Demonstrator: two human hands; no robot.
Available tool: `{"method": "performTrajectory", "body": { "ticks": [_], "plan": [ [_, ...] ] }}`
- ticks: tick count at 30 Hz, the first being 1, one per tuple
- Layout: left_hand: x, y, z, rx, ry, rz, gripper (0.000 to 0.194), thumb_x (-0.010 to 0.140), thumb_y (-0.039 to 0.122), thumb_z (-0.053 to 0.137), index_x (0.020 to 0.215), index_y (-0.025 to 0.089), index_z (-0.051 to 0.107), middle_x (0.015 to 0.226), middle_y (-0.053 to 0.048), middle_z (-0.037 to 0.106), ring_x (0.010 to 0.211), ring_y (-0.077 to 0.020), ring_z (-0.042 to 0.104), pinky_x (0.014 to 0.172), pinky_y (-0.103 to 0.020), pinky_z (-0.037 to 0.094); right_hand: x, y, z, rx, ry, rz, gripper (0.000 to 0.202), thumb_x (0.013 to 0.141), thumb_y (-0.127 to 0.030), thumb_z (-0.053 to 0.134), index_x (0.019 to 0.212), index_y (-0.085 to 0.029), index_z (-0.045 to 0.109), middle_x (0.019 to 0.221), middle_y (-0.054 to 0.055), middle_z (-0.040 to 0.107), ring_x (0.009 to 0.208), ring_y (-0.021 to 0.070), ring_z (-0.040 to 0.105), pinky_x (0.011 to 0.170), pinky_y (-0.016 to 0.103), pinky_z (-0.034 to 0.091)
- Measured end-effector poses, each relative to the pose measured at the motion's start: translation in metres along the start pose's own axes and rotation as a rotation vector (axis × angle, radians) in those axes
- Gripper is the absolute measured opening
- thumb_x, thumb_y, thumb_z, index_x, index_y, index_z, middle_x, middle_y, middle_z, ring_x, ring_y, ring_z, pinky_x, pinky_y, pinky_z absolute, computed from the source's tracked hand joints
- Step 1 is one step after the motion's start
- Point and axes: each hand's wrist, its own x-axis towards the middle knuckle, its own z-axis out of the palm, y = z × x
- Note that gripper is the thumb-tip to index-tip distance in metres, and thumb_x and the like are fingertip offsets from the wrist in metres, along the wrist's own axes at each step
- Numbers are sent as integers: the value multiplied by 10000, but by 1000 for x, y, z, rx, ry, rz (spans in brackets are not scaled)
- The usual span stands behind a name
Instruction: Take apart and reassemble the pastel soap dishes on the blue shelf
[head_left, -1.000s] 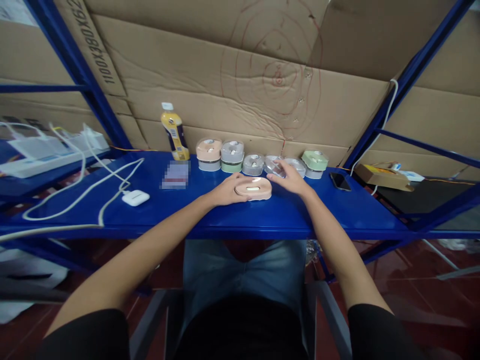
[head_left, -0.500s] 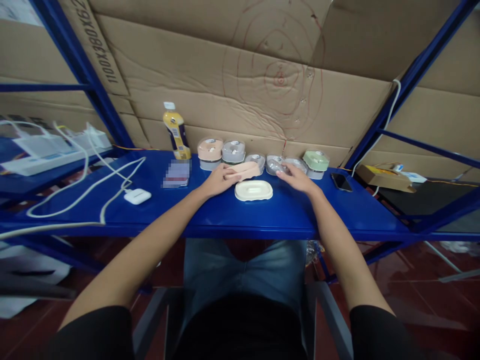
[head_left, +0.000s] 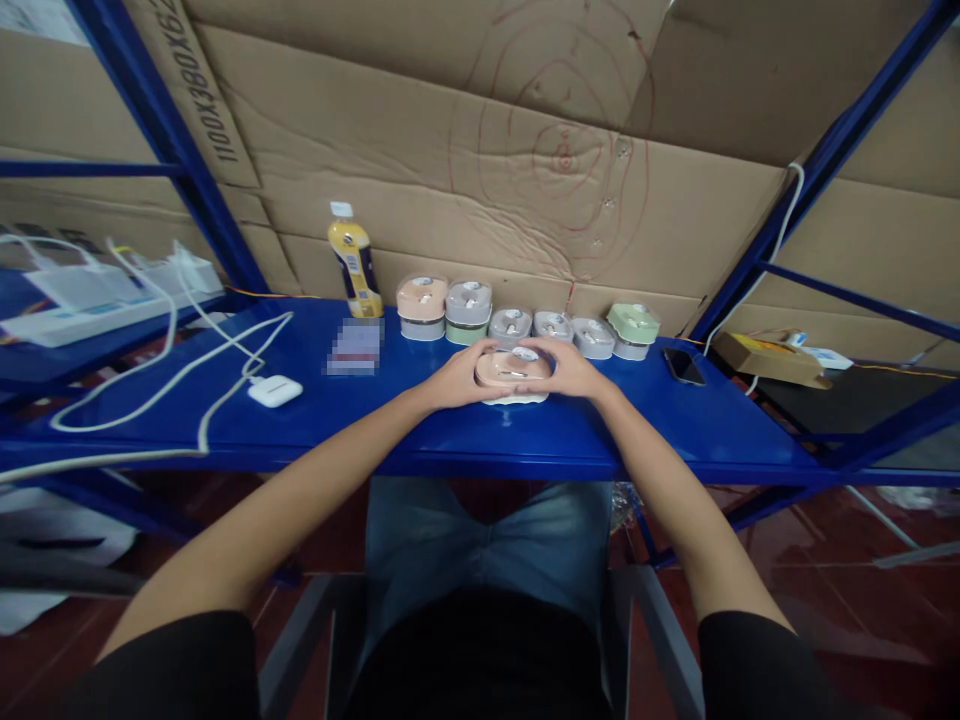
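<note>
At the middle of the blue tabletop, a small peach oval box [head_left: 504,370] with a clear top sits between both my hands. My left hand [head_left: 463,377] wraps its left end, fingers curled along the back. Around its right end closes my right hand [head_left: 568,370], thumb at the front. Below the box, a cream oval base [head_left: 517,398] shows only as a thin front rim; I cannot tell whether the two are fitted together. Just behind my hands are two grey clear-topped boxes, one [head_left: 511,325] on the left and another [head_left: 553,325] beside it.
Stacked boxes, peach-topped [head_left: 421,305] and grey-and-green [head_left: 469,310], stand back left; a green-topped one [head_left: 634,325] stands back right. A yellow drink bottle [head_left: 354,262] rises behind a blurred-out flat item [head_left: 354,347]. A white earbud case [head_left: 275,391], cables and a phone [head_left: 683,366] lie around.
My right hand has come left from the back row to the peach piece, which now has a clear top. My left hand has shifted it right and down, over the cream base.
</note>
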Motion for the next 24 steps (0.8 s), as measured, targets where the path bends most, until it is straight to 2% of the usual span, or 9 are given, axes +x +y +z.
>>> {"method": "performTrajectory", "body": {
  "ticks": [3, 6, 12, 18, 22, 24],
  "plan": [
    [1, -3, 4, -27, -14, 3, 1038, 732, 639, 916, 1573, 202, 493, 1544, -229, 647, 1400, -444, 665, 1162, -624, 548, 4, -3, 9, 12, -18, -22, 845, 726, -650, 957, 1447, -268, 736, 1449, 133, 756, 1343, 368, 707, 1206, 596, 517],
    [2, -4, 7, -42, -39, 45, 1129, 682, 587, 953, 1625, 228, 446, 1601, -225, 599, 1452, -462, 626, 1185, -642, 532, 4, -5, 9, 3, -41, -34, 838, 731, -654, 956, 1455, -292, 738, 1446, 119, 759, 1334, 371, 711, 1205, 609, 515],
    [1, 0, 14, -38, -53, 102, 1148, 693, 539, 959, 1658, 234, 417, 1676, -229, 518, 1553, -472, 526, 1267, -663, 455, 3, -9, 8, -54, -82, -16, 822, 762, -647, 944, 1459, -259, 745, 1387, 142, 758, 1284, 384, 720, 1169, 605, 539],
    [1, -2, 11, -18, -67, 72, 1098, 681, 576, 969, 1601, 218, 490, 1624, -226, 579, 1497, -469, 583, 1240, -658, 483, -1, -4, 9, -82, -126, 4, 917, 757, -680, 942, 1550, -306, 675, 1250, 102, 753, 1143, 349, 734, 1078, 601, 595],
    [1, -4, 5, -47, -32, 42, 1076, 658, 552, 978, 1573, 224, 519, 1578, -213, 630, 1447, -457, 630, 1214, -631, 512, -3, 1, 5, -47, -171, -2, 1032, 692, -657, 984, 1599, -325, 621, 1350, 102, 746, 1237, 374, 718, 1129, 626, 573],
    [1, -4, 4, -93, -2, 12, 1104, 647, 536, 982, 1586, 221, 494, 1538, -217, 658, 1405, -447, 662, 1181, -632, 537, -3, 2, 3, -15, -168, 18, 1021, 688, -644, 983, 1588, -319, 627, 1421, 101, 742, 1296, 381, 706, 1166, 621, 552]
  ]
}}
